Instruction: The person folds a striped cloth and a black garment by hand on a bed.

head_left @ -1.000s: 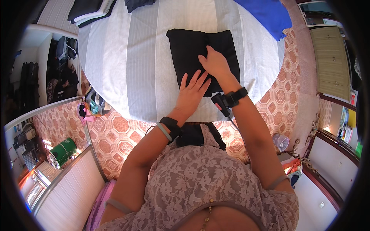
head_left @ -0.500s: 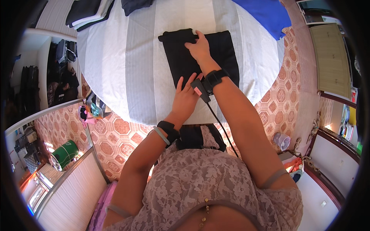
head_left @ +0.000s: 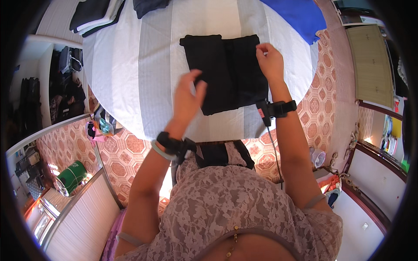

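A folded black garment (head_left: 217, 74) lies flat on the striped cloth in front of me, with one layer folded over on its left side. What kind of garment it is, I cannot tell. My right hand (head_left: 271, 61) is at its upper right edge, fingers curled and thumb and fingertips pinching the border. Blurred by motion, my left hand (head_left: 188, 98) hovers by the lower left edge with thumb and fingers apart and nothing in them. Each wrist wears a black strap; a cable hangs from the device (head_left: 264, 113) at the right one.
The rounded table (head_left: 154, 87) has a grey and white striped cover. Folded clothes (head_left: 93, 15) are stacked at its far left, a dark folded piece (head_left: 150, 6) beside them, and blue cloth (head_left: 300, 17) at the far right. A green cylindrical bin (head_left: 72, 177) stands at the left.
My right hand has moved from the garment's upper middle to its right edge. My left hand has come off the lower part and shifted left. The folded layer now lies flatter.
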### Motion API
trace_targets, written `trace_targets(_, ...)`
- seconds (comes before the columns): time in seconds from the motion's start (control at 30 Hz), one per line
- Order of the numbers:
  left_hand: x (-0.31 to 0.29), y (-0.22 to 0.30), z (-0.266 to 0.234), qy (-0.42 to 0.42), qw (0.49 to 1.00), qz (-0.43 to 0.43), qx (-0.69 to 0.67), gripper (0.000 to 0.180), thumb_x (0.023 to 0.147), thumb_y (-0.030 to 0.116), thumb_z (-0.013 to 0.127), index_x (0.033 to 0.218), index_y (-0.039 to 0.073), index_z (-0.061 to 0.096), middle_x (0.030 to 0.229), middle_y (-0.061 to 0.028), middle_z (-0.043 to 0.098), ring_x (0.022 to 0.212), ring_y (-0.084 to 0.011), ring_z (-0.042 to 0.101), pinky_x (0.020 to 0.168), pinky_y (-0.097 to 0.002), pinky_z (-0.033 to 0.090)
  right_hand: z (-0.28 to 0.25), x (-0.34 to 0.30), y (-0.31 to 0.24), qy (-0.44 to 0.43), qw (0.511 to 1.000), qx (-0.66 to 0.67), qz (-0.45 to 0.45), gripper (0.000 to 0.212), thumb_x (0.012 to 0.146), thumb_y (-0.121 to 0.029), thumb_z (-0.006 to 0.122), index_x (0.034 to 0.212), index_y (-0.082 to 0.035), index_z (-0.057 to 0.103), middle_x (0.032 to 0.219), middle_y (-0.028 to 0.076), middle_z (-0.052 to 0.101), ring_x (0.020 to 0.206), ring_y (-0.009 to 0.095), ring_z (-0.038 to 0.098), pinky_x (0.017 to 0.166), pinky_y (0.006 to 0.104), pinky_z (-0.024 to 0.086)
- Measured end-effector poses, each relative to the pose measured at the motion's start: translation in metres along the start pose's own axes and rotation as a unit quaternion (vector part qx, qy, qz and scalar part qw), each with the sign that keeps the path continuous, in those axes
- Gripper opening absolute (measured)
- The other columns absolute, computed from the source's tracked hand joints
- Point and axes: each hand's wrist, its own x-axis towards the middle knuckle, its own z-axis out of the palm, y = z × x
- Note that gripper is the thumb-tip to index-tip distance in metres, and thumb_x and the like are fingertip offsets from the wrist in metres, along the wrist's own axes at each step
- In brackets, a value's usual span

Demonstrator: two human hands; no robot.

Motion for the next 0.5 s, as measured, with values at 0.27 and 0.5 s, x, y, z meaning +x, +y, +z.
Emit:
trace_targets(0.27, 0.081, -0.046, -0.001, 0.012, 0.911, -0.341, -0.232, 0.072, 0.072, 0.031, 0.07, 0.122, -0.006, 0.034, 0.099, -0.0145, 0.056, 0.088, -0.0208, 0.055, 0.074, -0.0307, 0.045, 0.035, -0.017, -0.013, -0.091, 0.986, -0.114, 0.08, 0.04, 0.067, -0.034, 0.068, 0.087, -0.004, 0.052, 0.091, 0.014, 0.054, 0.084, 0.03, 0.055, 0.068, 0.0389, 0.046)
trace_targets(0.5, 0.098, -0.037, 0.017, -0.035, 0.878, -0.274, -0.39, 0.065, 0.064, 0.019, 0.076, 0.112, -0.007, 0.042, 0.097, -0.0148, 0.058, 0.088, -0.02, 0.057, 0.078, -0.0284, 0.046, 0.046, 0.001, 0.012, -0.139, 0.979, -0.076, 0.132, 0.024, 0.066, -0.02, 0.061, 0.082, -0.003, 0.058, 0.083, 0.016, 0.06, 0.081, 0.031, 0.058, 0.069, 0.0373, 0.047)
